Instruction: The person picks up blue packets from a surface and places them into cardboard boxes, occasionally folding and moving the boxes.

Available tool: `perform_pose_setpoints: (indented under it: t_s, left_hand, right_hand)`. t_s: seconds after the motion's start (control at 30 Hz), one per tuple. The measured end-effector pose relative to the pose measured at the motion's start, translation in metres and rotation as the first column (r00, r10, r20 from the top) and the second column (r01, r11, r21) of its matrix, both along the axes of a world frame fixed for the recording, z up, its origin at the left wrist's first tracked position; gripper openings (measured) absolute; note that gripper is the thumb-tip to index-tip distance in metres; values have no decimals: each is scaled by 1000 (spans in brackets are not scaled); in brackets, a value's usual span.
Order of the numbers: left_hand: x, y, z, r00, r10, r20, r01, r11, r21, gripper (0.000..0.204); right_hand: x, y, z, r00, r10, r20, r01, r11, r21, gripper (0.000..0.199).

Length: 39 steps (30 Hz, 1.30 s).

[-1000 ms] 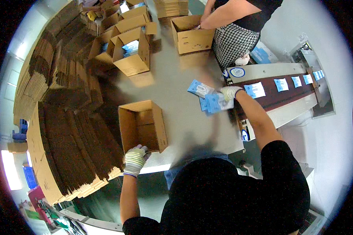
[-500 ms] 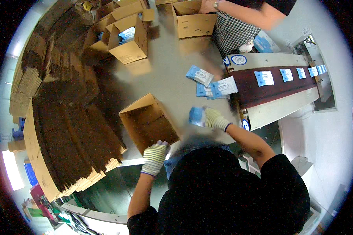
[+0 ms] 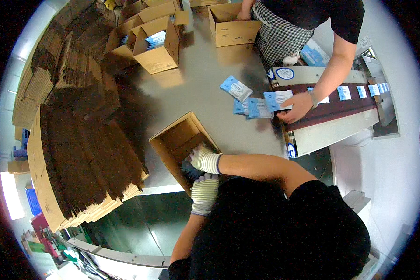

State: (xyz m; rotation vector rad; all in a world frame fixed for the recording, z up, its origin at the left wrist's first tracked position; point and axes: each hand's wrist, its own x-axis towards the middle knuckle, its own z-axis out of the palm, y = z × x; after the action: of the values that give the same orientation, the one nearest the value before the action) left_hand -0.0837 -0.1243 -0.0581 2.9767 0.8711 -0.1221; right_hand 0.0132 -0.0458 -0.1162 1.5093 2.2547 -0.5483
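Observation:
An open cardboard box point(image 3: 165, 138) stands tilted toward me at the near edge of the grey table. My left hand point(image 3: 204, 195), in a striped knit glove, is closed over the box's near rim. Reaching inside, my gloved right hand point(image 3: 205, 159) holds a blue packet point(image 3: 190, 171), which lies in shadow and is partly hidden by the hand and the rim. Several blue-and-white packets point(image 3: 259, 108) lie in a loose pile on the table at the conveyor's end. A co-worker's hand point(image 3: 298, 107) grips another packet point(image 3: 276, 99) just above that pile.
Packets sit in a row on the dark red conveyor belt point(image 3: 331, 112) at right. Stacked flat cardboard point(image 3: 84, 163) fills the left side. At the back left, a box point(image 3: 156, 58) contains packets. The co-worker's other hand is in a far box point(image 3: 238, 37).
My right hand has carried the blue packet leftward from the table into the box. My left hand and the box have shifted slightly right. The co-worker's arm has reached over to the conveyor's end.

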Motion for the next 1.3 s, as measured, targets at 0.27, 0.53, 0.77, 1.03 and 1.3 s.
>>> perform_pose_setpoints:
  t_s: [0.27,0.53,0.77,1.03,1.3]
  left_hand:
    - [-27,3,-11,999,17,-42,-19,998,-56,10]
    - [-38,-6,-14,962,257,88,-255,966,-27,17]
    - [-127,-35,55,546,748,377,-743,640,-196,18]
    - [-415,-227,-52,-638,530,558,-636,-772,7,49]
    - [-515,-261,-67,-991,19,132,-64,-937,-342,91]
  right_hand:
    - [41,-29,91,937,207,-280,-258,953,-160,16]
    - [30,-61,109,948,245,-201,-247,969,17,51]
    - [39,-50,51,968,248,-18,-244,961,133,26]
    - [28,-40,73,980,190,-61,-187,981,50,37]
    - [47,-42,63,998,55,-3,-55,994,96,41]
